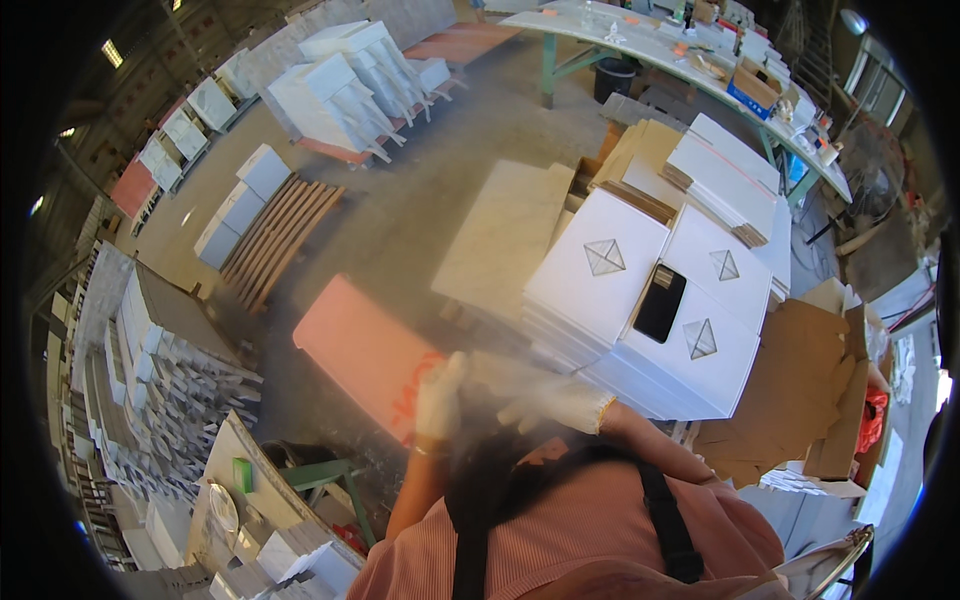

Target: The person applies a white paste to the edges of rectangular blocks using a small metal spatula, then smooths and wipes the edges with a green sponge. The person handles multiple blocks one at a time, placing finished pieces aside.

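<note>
White knit gloves cover both hands, which are raised in front of my chest. My left hand (438,398) is closed, fingers up, above the end of a pink slab-like panel (362,350) with red marks. A pale, see-through sheet like thin plastic (505,378) stretches from it toward my right hand, smeared by motion. My right hand (560,402) points left across my body; its fingers are blurred, and its grip on the sheet is unclear. Beyond it stands a stack of white boxes (590,275) with diamond marks, and a black phone (660,303) lies on top.
Brown cardboard (780,390) lies to the right. A beige panel (495,230) sits ahead on a low support. Wooden slats with white boxes (240,210) and stacked pale panels (165,380) stand left. A long cluttered worktable (640,40) runs across the back.
</note>
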